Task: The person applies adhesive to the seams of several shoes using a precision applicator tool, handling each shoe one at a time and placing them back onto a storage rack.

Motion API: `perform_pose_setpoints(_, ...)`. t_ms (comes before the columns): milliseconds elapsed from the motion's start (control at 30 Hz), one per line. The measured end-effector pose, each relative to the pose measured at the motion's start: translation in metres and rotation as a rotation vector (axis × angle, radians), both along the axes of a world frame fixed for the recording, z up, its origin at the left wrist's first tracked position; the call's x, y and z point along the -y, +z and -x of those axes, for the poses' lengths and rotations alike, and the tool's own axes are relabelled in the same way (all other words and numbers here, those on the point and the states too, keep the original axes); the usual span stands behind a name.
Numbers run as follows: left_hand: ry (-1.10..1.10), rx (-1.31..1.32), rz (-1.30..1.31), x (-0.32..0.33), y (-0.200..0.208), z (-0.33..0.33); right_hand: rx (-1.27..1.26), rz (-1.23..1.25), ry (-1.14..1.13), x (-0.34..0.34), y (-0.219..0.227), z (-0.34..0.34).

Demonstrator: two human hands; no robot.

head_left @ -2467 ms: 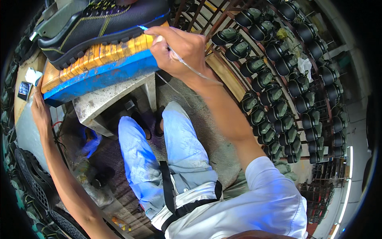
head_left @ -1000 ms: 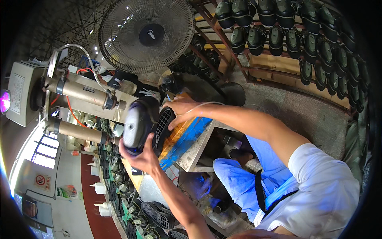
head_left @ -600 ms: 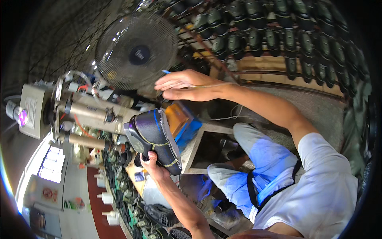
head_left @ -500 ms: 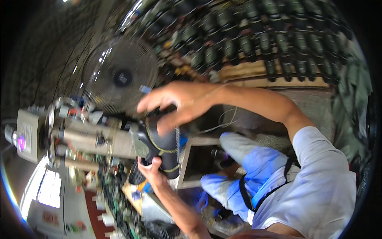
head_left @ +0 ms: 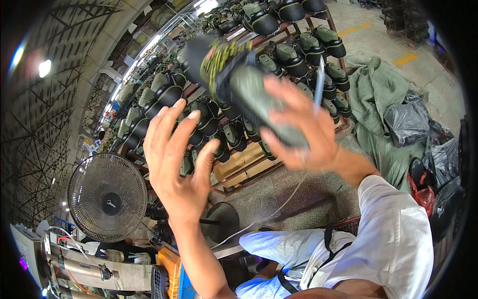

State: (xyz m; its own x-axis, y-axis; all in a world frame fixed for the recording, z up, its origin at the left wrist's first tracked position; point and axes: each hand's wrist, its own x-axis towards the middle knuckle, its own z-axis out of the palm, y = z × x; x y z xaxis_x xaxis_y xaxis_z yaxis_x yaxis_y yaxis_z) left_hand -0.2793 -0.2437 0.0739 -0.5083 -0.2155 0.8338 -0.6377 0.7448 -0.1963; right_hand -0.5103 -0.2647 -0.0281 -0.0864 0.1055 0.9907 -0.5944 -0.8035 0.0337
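A dark shoe (head_left: 251, 92) with a green heel part and yellow-black laces hangs in the air, blurred by motion. Its black toe points up and left. My right hand (head_left: 311, 132) is closed round the heel end, fingers smeared. A slim pale-blue stick (head_left: 319, 84) sticks up by the fingers of that hand; its kind cannot be made out. To the left and lower, my left hand (head_left: 177, 159) is raised with spread, slightly curved fingers and holds nothing. It is apart from the shoe.
Behind the hands stands a rack (head_left: 234, 182) filled with similar shoes. A round fan (head_left: 107, 197) is at the left, above a machine (head_left: 99, 269) with a metal arm. Green cloth (head_left: 376, 109) and black plastic bags (head_left: 408, 122) lie at the right. A white cord (head_left: 269, 217) crosses the floor.
A shoe that was at the machine with my left hand on it is gone from there; a shoe is now up in my right hand before the rack. My view has swung right.
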Motion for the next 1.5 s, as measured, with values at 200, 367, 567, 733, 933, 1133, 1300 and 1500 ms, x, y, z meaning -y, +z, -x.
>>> perform_pose_setpoints(200,0.111,-0.022,-0.299,0.033,-0.038,-0.046,0.071,-0.238,-0.356,0.186,0.076,0.039)
perform_pose_setpoints(367,0.210,-0.055,-0.452,0.032,-0.069,-0.106,0.061,-0.674,-0.400,0.313,0.098,0.073)
perform_pose_setpoints(567,0.429,-0.215,-0.544,-0.005,-0.096,-0.186,-0.071,-0.105,-0.195,0.275,0.068,-0.070)
perform_pose_setpoints(733,0.361,-0.272,-0.583,-0.011,-0.103,-0.180,0.024,-0.326,-0.213,0.326,0.080,-0.121)
perform_pose_setpoints(933,0.267,-0.362,-0.678,-0.022,-0.111,-0.169,0.047,-0.419,-0.227,0.311,0.094,-0.121)
perform_pose_setpoints(1133,0.325,-0.281,-0.631,-0.037,-0.119,-0.153,-0.054,-0.227,0.043,0.136,0.042,-0.083)
perform_pose_setpoints(1300,0.305,-0.062,-0.279,-0.066,-0.108,-0.144,-0.243,-0.314,0.623,0.030,0.022,-0.095)
perform_pose_setpoints(1500,0.589,-0.145,-0.425,-0.158,-0.154,-0.201,-0.621,-0.139,1.313,-0.044,0.001,-0.191)
